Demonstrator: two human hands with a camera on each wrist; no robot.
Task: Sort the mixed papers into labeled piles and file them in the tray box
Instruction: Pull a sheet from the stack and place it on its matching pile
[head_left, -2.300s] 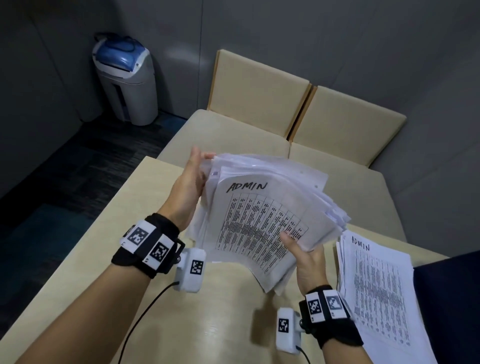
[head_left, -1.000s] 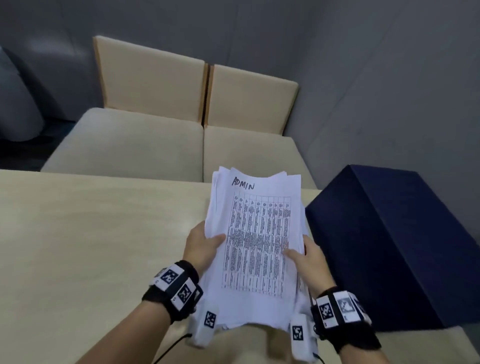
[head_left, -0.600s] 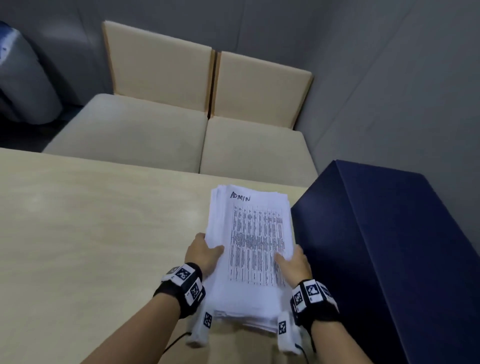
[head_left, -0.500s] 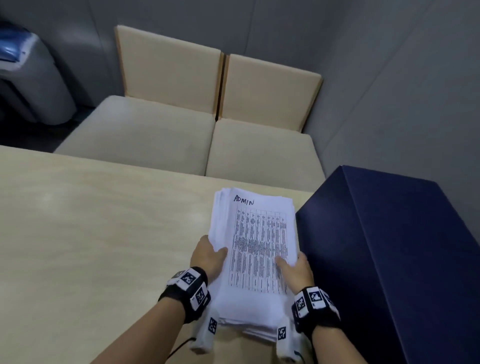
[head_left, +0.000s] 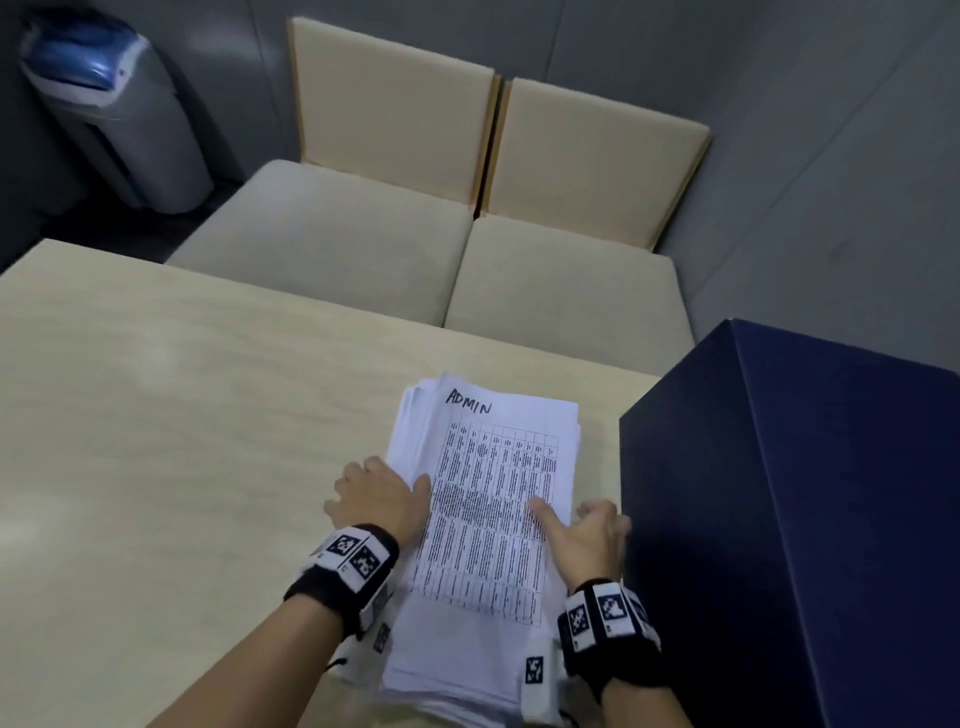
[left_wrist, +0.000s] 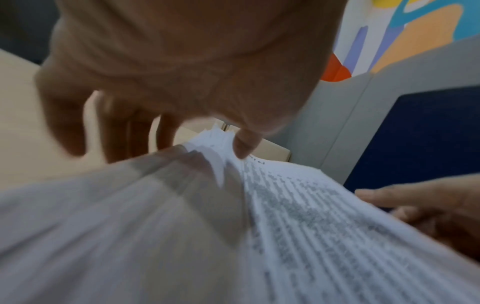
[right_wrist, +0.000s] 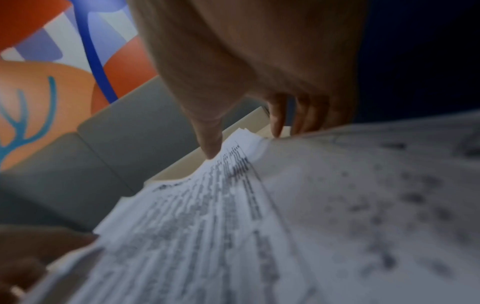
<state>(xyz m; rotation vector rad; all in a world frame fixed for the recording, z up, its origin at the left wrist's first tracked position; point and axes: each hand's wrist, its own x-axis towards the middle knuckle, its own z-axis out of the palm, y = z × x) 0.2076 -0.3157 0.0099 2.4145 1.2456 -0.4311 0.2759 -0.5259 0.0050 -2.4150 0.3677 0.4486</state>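
Observation:
A thick stack of white printed sheets (head_left: 493, 519), its top sheet hand-marked ADMIN, lies on the pale wooden table (head_left: 182, 441) just left of the dark blue tray box (head_left: 805, 519). My left hand (head_left: 374, 493) holds the stack's left edge, thumb on the top sheet and fingers down along the side. My right hand (head_left: 587, 530) holds the right edge the same way, between stack and box. In the left wrist view the left thumb (left_wrist: 244, 146) presses the stack (left_wrist: 311, 226). In the right wrist view the right thumb (right_wrist: 210, 144) rests on the stack (right_wrist: 207, 226).
Two beige cushioned chairs (head_left: 363, 234) stand behind the table's far edge. A grey bin with a blue lid (head_left: 114, 114) sits on the floor at the far left. Grey walls close the right side behind the box.
The fanned bundle held in the air has been squared and lowered onto the table beside the blue box. Both hands stay at its edges, and the view has shifted.

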